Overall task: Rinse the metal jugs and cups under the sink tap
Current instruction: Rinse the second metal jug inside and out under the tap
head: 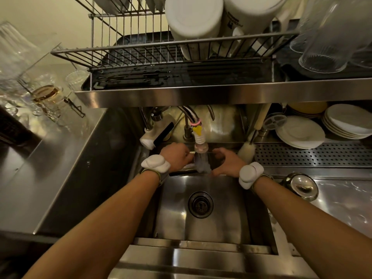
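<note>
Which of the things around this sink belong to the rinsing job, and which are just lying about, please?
Job in hand: tap nozzle, sink, left hand and right hand holding what looks like a metal jug under the stream, metal cup on the right counter.
Lying about: dish rack, white plates, glasses, bottle brush.

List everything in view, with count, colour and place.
tap nozzle: one, pinkish, above sink
sink: one, steel, centre
drain: one, dark, sink floor
metal vessel: one, shiny, counter right of sink
brush: one, white, right of tap
plates: several stacks, white, far right
dish rack: one, wire, upper shelf
white containers: two, in rack
glasses: several, clear, upper right
left hand, right hand: two, flanking the water under the tap; grip unclear
</note>
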